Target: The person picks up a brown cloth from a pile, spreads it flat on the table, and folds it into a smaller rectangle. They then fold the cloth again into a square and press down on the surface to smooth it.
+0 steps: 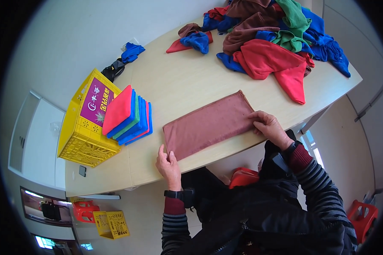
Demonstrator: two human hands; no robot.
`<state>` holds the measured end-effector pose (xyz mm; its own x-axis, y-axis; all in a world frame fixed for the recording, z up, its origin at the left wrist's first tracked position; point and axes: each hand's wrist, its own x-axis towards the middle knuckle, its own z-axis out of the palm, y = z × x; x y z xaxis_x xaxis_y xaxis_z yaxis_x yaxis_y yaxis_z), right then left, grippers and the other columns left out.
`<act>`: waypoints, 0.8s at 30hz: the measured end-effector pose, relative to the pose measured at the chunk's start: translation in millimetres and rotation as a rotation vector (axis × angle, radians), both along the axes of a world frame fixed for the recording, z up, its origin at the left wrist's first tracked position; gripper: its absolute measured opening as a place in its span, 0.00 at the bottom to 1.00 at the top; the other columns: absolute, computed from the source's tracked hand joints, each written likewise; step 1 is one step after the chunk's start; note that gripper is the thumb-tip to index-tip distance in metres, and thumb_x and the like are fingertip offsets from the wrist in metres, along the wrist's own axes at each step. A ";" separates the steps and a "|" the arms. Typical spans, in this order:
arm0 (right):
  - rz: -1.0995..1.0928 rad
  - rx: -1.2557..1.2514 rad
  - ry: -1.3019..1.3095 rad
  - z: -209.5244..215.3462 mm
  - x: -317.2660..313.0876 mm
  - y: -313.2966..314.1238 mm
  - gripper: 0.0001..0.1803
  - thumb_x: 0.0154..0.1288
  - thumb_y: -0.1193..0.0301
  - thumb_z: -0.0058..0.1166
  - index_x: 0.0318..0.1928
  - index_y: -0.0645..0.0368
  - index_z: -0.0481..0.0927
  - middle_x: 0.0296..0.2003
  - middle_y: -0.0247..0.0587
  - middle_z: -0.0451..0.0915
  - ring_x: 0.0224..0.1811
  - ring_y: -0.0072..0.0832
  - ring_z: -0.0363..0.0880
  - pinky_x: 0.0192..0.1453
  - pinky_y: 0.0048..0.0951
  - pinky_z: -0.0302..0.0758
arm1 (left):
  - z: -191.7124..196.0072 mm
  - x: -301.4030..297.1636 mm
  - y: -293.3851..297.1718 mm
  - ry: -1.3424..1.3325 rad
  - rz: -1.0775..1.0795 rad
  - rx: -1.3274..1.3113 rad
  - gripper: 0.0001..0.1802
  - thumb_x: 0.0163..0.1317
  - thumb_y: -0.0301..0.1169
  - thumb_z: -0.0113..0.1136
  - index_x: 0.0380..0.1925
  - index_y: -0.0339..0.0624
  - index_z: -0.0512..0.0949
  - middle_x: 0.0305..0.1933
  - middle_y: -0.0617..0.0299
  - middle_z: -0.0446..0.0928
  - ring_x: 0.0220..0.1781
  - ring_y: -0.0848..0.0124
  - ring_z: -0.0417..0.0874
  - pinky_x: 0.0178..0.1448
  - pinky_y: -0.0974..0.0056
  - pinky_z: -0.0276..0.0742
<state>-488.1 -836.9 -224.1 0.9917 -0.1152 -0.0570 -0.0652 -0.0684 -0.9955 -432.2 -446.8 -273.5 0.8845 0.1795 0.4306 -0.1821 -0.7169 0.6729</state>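
A brown cloth point(208, 123), folded into a long rectangle, lies flat on the table in front of me. At its near left corner is my left hand point(169, 168), its thumb and forefinger apart on either side of the cloth's edge. My right hand point(271, 128) grips the right end of the cloth between thumb and bent fingers. To the left, a stack of folded cloths point(130, 117) in red, blue and green stands beside a yellow crate.
The yellow plastic crate point(89, 144) sits at the table's left. Crumpled cloths point(268, 59) heap up at the far right, with a smaller bunch point(195, 42) beside them. A phone-like dark object point(82, 171) lies near the left edge. A red stool point(364, 219) stands on the floor.
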 end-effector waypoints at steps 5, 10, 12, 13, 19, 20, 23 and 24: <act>-0.009 -0.012 -0.001 1.3 0.4 0.1 0.14 0.73 0.76 0.49 0.55 0.58 0.80 0.33 0.27 0.78 0.30 0.13 0.76 0.36 0.18 0.76 | -2.7 -0.2 1.1 0.005 0.005 0.014 0.24 0.63 0.27 0.64 0.60 0.40 0.76 0.35 0.55 0.77 0.39 0.58 0.77 0.48 0.52 0.73; -0.013 -0.002 0.019 2.1 -1.6 1.9 0.14 0.73 0.76 0.49 0.55 0.58 0.80 0.33 0.27 0.78 0.30 0.13 0.76 0.36 0.18 0.76 | -1.5 -0.6 0.6 -0.016 0.001 0.015 0.24 0.64 0.27 0.64 0.60 0.40 0.76 0.35 0.55 0.77 0.39 0.57 0.77 0.48 0.52 0.73; -0.001 -0.016 0.024 2.6 -1.5 0.4 0.14 0.73 0.76 0.49 0.56 0.58 0.80 0.34 0.27 0.78 0.31 0.13 0.76 0.38 0.18 0.76 | -0.5 -1.0 -0.6 -0.021 0.004 0.019 0.23 0.64 0.27 0.64 0.60 0.40 0.76 0.35 0.55 0.77 0.39 0.57 0.76 0.48 0.52 0.73; 0.012 -0.030 0.028 3.2 -1.1 -0.7 0.15 0.73 0.76 0.49 0.57 0.58 0.79 0.35 0.27 0.78 0.32 0.13 0.77 0.40 0.18 0.77 | -0.9 -0.5 -1.0 -0.020 0.005 0.019 0.23 0.64 0.27 0.64 0.60 0.40 0.76 0.35 0.55 0.77 0.39 0.57 0.76 0.48 0.52 0.73; 0.032 -0.039 0.028 4.9 -1.6 -0.5 0.15 0.74 0.75 0.49 0.58 0.59 0.79 0.38 0.27 0.78 0.34 0.13 0.76 0.43 0.18 0.78 | -0.7 1.3 -1.5 -0.168 -0.029 0.087 0.22 0.65 0.23 0.61 0.59 0.35 0.75 0.23 0.61 0.62 0.26 0.69 0.64 0.35 0.59 0.68; 0.030 -0.034 0.023 4.0 -2.5 -0.5 0.14 0.75 0.74 0.50 0.58 0.59 0.79 0.38 0.27 0.78 0.34 0.13 0.76 0.43 0.18 0.78 | -0.4 0.8 -1.5 -0.166 -0.028 0.087 0.22 0.65 0.23 0.61 0.59 0.35 0.75 0.23 0.61 0.62 0.26 0.68 0.65 0.35 0.59 0.69; 0.029 -0.022 0.006 2.8 -1.3 0.4 0.14 0.75 0.74 0.50 0.58 0.59 0.79 0.39 0.27 0.78 0.35 0.13 0.76 0.44 0.18 0.77 | -1.8 1.2 -1.7 -0.174 -0.027 0.093 0.21 0.65 0.23 0.61 0.59 0.35 0.75 0.23 0.61 0.63 0.26 0.68 0.65 0.35 0.59 0.69; 0.028 -0.024 0.001 3.0 -1.8 1.0 0.14 0.75 0.73 0.50 0.58 0.59 0.79 0.39 0.27 0.78 0.35 0.13 0.75 0.45 0.18 0.77 | -1.9 0.5 -1.9 -0.175 -0.029 0.095 0.21 0.65 0.23 0.61 0.59 0.35 0.76 0.23 0.61 0.63 0.26 0.68 0.65 0.35 0.58 0.69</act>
<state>-490.0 -835.9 -221.1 0.9945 -0.0891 -0.0552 -0.0636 -0.0943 -0.9935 -431.7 -448.7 -275.4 0.7986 0.1065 0.5924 -0.3117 -0.7688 0.5584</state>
